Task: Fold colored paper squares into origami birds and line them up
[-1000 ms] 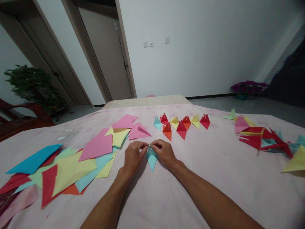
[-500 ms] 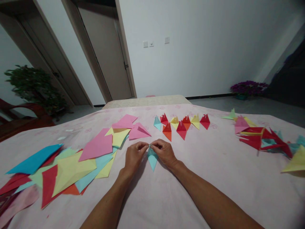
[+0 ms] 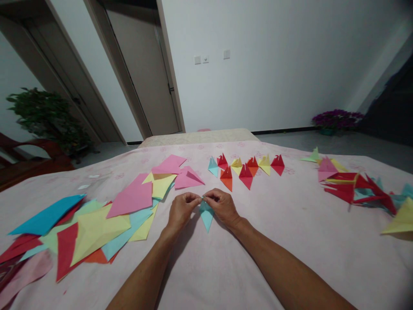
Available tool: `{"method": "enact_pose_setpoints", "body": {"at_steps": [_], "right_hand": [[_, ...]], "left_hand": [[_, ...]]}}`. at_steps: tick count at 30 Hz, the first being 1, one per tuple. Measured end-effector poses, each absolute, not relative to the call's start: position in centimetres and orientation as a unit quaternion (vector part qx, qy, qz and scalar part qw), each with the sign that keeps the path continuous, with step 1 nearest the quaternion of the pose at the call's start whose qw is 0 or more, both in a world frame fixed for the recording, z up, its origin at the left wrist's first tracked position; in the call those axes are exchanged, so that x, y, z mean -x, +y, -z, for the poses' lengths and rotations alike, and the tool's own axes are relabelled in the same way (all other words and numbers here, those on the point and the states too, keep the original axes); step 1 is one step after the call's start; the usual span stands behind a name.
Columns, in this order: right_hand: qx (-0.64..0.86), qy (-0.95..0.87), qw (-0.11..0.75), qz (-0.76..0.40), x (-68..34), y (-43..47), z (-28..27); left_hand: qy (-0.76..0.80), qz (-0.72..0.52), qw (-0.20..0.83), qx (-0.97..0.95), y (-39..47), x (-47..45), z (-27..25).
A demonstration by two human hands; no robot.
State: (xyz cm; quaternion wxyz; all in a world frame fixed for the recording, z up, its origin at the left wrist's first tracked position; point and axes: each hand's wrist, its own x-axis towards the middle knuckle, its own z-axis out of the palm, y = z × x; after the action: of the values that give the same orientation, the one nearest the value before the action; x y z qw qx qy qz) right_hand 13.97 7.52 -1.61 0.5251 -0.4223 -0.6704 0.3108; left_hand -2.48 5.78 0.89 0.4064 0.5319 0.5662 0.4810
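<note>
A light blue folded paper crane (image 3: 207,216) hangs point-down between my two hands, just over the pink cloth. My left hand (image 3: 183,209) pinches its upper tip from the left, thumb and forefinger together. From the other side, my right hand (image 3: 223,206) pinches the same tip. The fingertips hide the top folds. Beyond my hands stand folded cranes in rows, among them a red crane (image 3: 246,175), an orange crane (image 3: 226,177), a yellow crane (image 3: 265,164) and a light blue crane (image 3: 213,166).
Loose coloured paper sheets (image 3: 100,228) lie spread at the left, with pink sheets (image 3: 189,177) reaching toward the middle. At the right is a heap of folded paper pieces (image 3: 351,189). The pink tablecloth (image 3: 290,241) covers the bed-like surface; a door (image 3: 142,64) and a plant (image 3: 45,116) stand beyond.
My left hand has shifted very slightly; both hands keep their pinch on the light blue paper crane. Nothing else has visibly moved.
</note>
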Motion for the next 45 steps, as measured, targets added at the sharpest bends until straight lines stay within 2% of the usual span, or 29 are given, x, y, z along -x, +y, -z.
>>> {"method": "enact_pose_setpoints", "body": {"at_steps": [12,23,37,41,45], "right_hand": [[0.414,-0.679,0.520,-0.311,-14.0,7.3,1.3],[0.415,-0.675,0.524,-0.313,-14.0,7.5,1.4],[0.422,-0.660,0.528,-0.328,-14.0,7.4,1.3],[0.420,-0.650,0.532,-0.343,-14.0,7.4,1.1],[0.415,-0.650,0.534,-0.347,-14.0,7.4,1.0]], "left_hand": [[0.537,-0.483,0.495,-0.483,5.5,2.1,-2.0],[0.544,-0.490,0.480,-0.483,5.4,1.9,-1.6],[0.545,-0.495,0.370,-0.567,5.5,1.9,-0.3],[0.546,-0.501,0.377,-0.555,5.5,1.7,-0.3],[0.535,-0.516,0.430,-0.512,5.5,1.6,-0.6]]}}
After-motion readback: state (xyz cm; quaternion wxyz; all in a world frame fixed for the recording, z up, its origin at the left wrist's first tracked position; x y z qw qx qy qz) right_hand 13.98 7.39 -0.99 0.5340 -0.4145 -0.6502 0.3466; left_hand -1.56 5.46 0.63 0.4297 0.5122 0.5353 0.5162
